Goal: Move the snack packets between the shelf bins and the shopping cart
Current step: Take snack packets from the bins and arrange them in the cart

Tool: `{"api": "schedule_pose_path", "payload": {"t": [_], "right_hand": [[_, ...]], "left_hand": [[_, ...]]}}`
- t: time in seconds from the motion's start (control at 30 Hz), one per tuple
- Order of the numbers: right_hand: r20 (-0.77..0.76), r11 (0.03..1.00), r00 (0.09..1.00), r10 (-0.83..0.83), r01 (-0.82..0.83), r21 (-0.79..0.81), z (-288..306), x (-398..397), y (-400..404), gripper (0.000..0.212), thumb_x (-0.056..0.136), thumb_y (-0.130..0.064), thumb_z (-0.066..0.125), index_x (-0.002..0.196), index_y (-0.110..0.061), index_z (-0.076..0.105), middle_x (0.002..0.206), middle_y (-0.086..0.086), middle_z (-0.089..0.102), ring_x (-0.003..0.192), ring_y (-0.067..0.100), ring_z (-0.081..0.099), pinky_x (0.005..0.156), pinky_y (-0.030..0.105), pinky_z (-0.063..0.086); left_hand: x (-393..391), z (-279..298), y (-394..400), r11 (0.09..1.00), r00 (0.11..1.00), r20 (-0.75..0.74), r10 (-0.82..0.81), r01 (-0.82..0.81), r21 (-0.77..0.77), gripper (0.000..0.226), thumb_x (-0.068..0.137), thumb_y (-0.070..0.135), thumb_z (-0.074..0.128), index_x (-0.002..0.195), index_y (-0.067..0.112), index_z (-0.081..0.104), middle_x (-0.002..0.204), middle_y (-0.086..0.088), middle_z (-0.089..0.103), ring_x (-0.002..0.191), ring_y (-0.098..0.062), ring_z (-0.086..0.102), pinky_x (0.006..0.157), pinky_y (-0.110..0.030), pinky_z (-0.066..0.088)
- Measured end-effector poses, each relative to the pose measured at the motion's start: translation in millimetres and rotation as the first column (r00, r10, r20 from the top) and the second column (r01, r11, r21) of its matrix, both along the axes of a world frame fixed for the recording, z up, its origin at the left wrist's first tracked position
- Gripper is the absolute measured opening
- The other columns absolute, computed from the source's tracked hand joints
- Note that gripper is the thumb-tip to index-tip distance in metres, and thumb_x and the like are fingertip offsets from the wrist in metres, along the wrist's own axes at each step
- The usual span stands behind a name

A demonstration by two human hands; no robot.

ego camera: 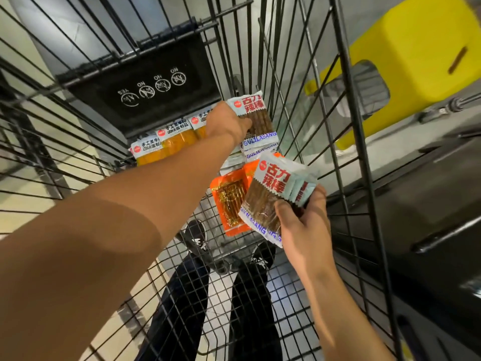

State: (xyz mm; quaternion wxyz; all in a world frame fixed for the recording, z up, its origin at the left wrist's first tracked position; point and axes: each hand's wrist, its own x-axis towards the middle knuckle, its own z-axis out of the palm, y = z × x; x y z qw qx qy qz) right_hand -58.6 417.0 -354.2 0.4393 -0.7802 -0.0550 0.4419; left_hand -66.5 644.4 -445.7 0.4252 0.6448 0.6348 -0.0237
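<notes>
View down into a black wire shopping cart [346, 142]. The left hand [226, 122] reaches to the far end of the basket and is closed on a pale-blue snack packet [256, 118] whose clear window shows brown sticks, with red characters at the top and the blue word "GULILABANG" on its lower band; a 2nd band with the same word shows just beneath it. The right hand [303, 225], nearer the camera, grips a fanned bundle of matching packets [273, 196], thumb pressed across the front one; the exact count in the bundle cannot be told. Between the 2 hands, an orange packet [230, 204] with a clear window lies flat on the mesh floor of the cart, partly covered by the bundle. Along the far end of the basket, 3 packets with yellow-orange contents [166, 144] lie in an overlapping row, the rightmost partly hidden by the left hand. Above them stands the black child-seat flap [145, 100], printed with 4 round pictograms labelled "YES" and "NO". Through the mesh floor appear dark trousers and black shoes [195, 238]. Outside the right wall of the cart lie a yellow block [416, 61] and a dark surface [429, 204]; both are blurred.
</notes>
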Motion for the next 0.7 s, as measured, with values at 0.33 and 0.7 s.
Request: {"api": "schedule_pose_path", "payload": {"t": [0.33, 0.7], "right_hand": [[-0.119, 0.999, 0.992, 0.04, -0.036, 0.03, 13, 15, 9, 0.042, 0.097, -0.003, 0.056, 0.127, -0.034, 0.054, 0.104, -0.013, 0.072, 0.092, 0.001, 0.07, 0.075, 0.025, 0.06], [-0.076, 0.994, 0.993, 0.093, -0.089, 0.059, 8, -5, 48, 0.028, 0.103, -0.022, 0.05, 0.127, -0.035, 0.043, 0.102, -0.023, 0.06, 0.079, -0.019, 0.061, 0.065, 0.004, 0.048]], "left_hand": [[-65, 80, -53, 0.94, 0.932, 0.331, 0.149, -0.029, -0.34, 0.025, 0.101, 0.039, 0.051, 0.087, 0.025, 0.066, 0.092, 0.004, 0.072, 0.086, -0.015, 0.07, 0.088, -0.041, 0.058], [-98, 97, -122, 0.882, 0.83, 0.5, 0.248, 0.021, -0.471, 0.02, 0.106, 0.031, 0.043, 0.124, 0.035, 0.05, 0.103, 0.03, 0.057, 0.081, 0.029, 0.053, 0.071, 0.0, 0.041]]}}
